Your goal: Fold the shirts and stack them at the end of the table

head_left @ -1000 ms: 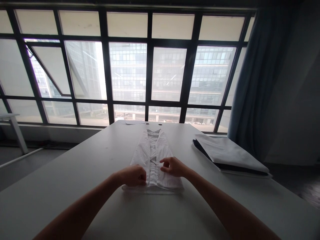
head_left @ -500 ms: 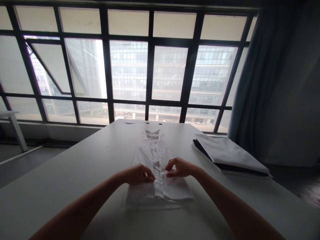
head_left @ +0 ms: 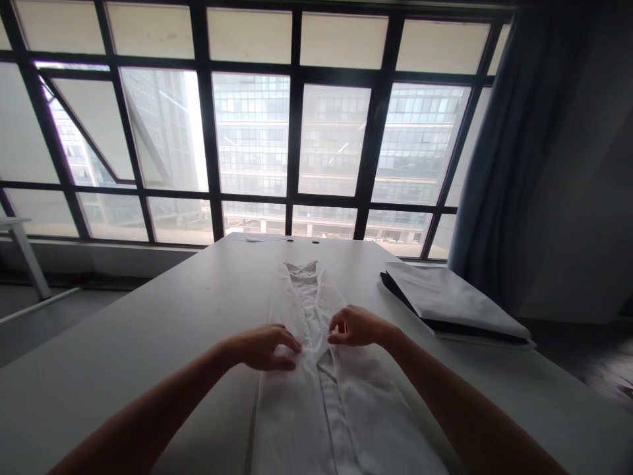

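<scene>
A white button-front shirt (head_left: 309, 402) lies lengthwise on the white table, collar at the far end and its lower part reaching the bottom edge of the picture. My left hand (head_left: 270, 346) rests over the left side of the shirt front, thumb and fingers apart, holding nothing. Across the placket, my right hand (head_left: 359, 326) hovers at or on the right side, fingers curved with a gap to the thumb; no cloth shows between them. Whether its fingertips touch the fabric is hard to see.
To the right on the table (head_left: 173, 330) lies a folded stack of white and dark cloth (head_left: 455, 303). A flat white sheet (head_left: 262, 237) is at the far edge. Windows (head_left: 252, 132) stand behind, with a blue curtain (head_left: 509, 165) at right.
The shirt's lower part, folded up before, now lies spread toward me. My hands have let the hem go; the left has moved slightly left and away from me.
</scene>
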### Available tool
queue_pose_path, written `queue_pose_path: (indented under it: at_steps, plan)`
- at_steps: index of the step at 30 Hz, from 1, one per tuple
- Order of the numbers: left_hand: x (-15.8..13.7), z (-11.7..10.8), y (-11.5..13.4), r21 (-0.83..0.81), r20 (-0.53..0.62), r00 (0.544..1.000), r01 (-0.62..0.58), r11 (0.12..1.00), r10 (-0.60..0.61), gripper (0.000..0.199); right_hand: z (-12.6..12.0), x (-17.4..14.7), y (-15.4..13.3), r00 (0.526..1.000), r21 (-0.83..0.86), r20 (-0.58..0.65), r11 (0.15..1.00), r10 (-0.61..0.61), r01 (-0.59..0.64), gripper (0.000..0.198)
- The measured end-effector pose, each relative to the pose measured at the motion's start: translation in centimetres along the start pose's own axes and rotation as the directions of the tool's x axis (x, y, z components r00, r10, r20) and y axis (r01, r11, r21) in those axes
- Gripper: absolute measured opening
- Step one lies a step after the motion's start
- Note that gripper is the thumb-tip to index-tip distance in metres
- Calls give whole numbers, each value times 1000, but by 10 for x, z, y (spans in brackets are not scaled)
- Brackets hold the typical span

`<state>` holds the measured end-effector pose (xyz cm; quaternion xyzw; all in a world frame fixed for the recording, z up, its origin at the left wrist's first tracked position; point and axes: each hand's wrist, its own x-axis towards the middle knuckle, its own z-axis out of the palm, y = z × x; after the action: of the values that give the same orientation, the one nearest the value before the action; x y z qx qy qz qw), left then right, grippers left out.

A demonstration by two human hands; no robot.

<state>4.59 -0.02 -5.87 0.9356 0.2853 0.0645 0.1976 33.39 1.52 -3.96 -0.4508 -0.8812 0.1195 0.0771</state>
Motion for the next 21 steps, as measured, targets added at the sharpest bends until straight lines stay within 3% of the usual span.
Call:
queue_pose_path:
  at_steps: [2,4,6,9,14,21]
  plan:
    - [3,3,-2,-9,-116,993,-8,1000,7,41,4,-1,-12,997,-17,-74,999,-37,36,16]
    - [8,11,-12,54,-201,979,25,998,-14,51,15,1,-25,979,-55,-164,992,-123,116,12]
    - [14,18,-25,108,-190,981,53,993,-32,65,28,5,-36,945,-77,-218,969,-244,233,18]
    - [27,24,-46,124,-140,987,92,988,-75,62,47,9,-49,891,-73,-234,921,-389,383,38]
    - [60,13,-93,162,-94,981,185,969,-171,60,64,8,-51,933,-66,-139,943,-331,325,62]
    - [122,-10,-170,204,-166,938,335,920,-304,62,66,6,-43,949,42,-39,948,-314,315,78]
